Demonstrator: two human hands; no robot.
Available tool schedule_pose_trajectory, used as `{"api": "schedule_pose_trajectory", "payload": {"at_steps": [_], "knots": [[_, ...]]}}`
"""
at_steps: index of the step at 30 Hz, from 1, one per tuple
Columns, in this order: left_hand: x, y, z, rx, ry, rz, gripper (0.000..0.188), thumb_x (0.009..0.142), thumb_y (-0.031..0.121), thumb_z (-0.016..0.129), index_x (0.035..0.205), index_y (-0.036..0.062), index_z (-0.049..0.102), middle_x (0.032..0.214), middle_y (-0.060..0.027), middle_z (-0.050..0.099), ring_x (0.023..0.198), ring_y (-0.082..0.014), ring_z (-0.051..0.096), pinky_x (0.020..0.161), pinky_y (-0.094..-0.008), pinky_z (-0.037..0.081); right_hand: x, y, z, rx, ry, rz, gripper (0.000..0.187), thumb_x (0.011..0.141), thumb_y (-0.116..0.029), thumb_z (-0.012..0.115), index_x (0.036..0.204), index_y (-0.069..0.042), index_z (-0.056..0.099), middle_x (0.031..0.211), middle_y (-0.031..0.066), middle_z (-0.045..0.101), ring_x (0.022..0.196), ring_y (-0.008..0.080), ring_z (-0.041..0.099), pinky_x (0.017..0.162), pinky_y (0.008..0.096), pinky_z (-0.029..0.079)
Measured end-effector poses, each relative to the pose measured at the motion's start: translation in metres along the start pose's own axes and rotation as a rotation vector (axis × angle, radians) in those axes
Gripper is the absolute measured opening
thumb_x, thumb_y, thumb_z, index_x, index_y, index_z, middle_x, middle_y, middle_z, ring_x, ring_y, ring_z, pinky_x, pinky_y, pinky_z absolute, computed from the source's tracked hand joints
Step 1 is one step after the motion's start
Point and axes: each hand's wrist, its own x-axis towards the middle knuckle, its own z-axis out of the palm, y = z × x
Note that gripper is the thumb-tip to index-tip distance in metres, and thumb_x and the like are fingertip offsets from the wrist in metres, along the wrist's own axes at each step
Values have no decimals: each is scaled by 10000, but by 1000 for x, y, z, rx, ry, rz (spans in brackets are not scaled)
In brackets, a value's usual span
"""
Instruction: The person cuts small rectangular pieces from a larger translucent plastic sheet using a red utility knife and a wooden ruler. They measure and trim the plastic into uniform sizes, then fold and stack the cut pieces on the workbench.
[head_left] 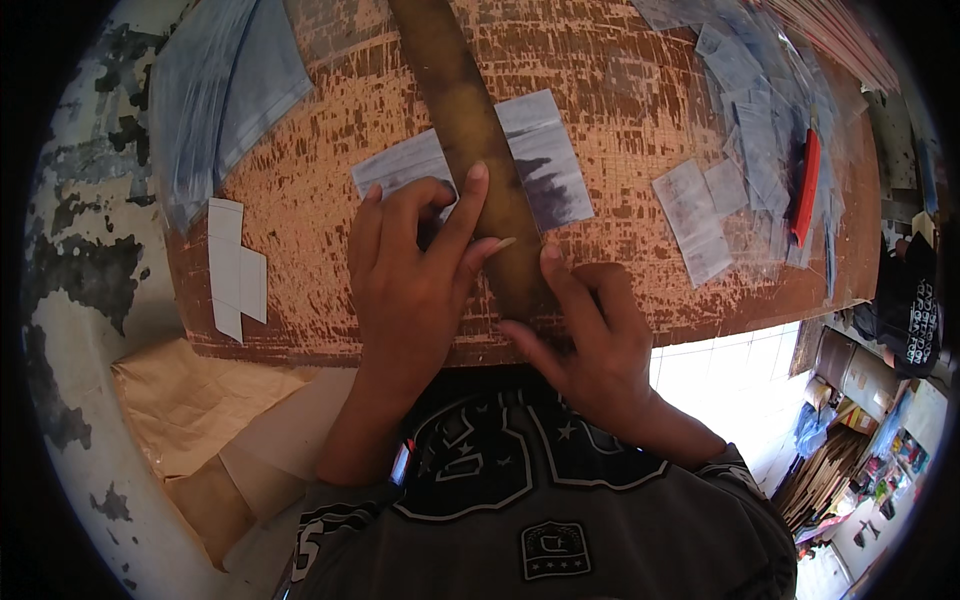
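Note:
A long, brown, stained straightedge (455, 90) lies across a grey sheet. The sheet shows on both sides of it, as a left part (395, 168) and a larger right part (545, 150) with a dark patch. My left hand (415, 245) rests over the left part, fingers spread, with its index finger and thumb on the straightedge. At the straightedge's near end, my right hand (595, 330) has its thumb against the end and its index fingertip at the right edge. Its other fingers are curled and partly hidden.
The worn, scored brown board (330, 110) carries a stack of clear plastic sheets (235, 90) at far left and white cut pieces (235, 270) nearer. On the right are grey cut pieces (695, 215), plastic scraps (750, 110) and a red-handled cutter (805, 190). Brown paper (200, 400) lies lower left.

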Motion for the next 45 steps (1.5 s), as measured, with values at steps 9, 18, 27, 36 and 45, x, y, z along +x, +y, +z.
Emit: {"api": "schedule_pose_trajectory", "payload": {"at_steps": [9, 18, 27, 36, 45], "knots": [[0, 3, -2, 4, -15, -9, 578, 920, 301, 760, 1477, 168, 673, 1111, -41, 589, 998, -230, 600, 1169, -564, 410, 0, 0, 0, 8, -2, -3, 731, 823, -191, 913, 1414, 96, 593, 1063, 183, 593, 851, 293, 664, 689, 374, 574], [0, 4, -7, 22, -42, 18, 628, 937, 376, 753, 1511, 149, 638, 1150, -56, 574, 1040, -254, 572, 1097, -510, 401, -1, 0, 1, -3, -3, -9, 725, 837, -196, 900, 1418, 100, 582, 1071, 185, 579, 853, 311, 659, 687, 389, 566], [0, 6, -11, 105, -82, 36, 640, 956, 422, 713, 1521, 138, 615, 1303, -67, 595, 1191, -244, 581, 1073, -465, 388, 0, -6, -3, -3, -21, 23, 688, 847, -174, 901, 1431, 38, 607, 1111, 178, 600, 865, 287, 679, 694, 378, 573], [5, -1, -1, 88, -137, 94, 677, 933, 401, 718, 1495, 48, 585, 1636, -70, 514, 1506, -237, 474, 1276, -500, 302, 22, 40, -90, -177, 355, 192, 289, 936, -35, 773, 1222, -5, 743, 954, 120, 690, 747, 182, 681, 612, 307, 540], [3, -1, -3, -49, -89, 74, 642, 928, 328, 739, 1486, 47, 591, 1614, -69, 539, 1487, -269, 499, 1224, -487, 404, 38, 134, -158, -669, 389, 445, 549, 980, -319, 756, 1456, -90, 605, 1156, 287, 637, 1087, 461, 673, 887, 544, 549]]}}
